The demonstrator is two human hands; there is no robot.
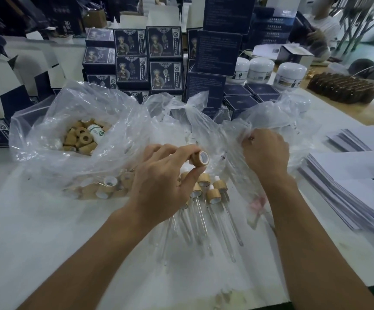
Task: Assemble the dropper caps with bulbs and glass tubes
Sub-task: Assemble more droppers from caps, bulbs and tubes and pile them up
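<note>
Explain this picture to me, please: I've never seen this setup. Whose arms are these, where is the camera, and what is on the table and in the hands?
No machine here: one wide-angle camera worn on a person's head looks down at their own bare arms. The left hand pinches a bamboo-coloured dropper cap. The right hand reaches into a clear plastic bag; what it grips is hidden. On the white table lie finished droppers with glass tubes, and another open bag of loose caps. Dark printed boxes and white jars stand behind.

Tan wood-grain caps [81, 137], clear plastic bags [114, 121], navy boxes [164, 42] with printed figures, white jars [261, 69].
</note>
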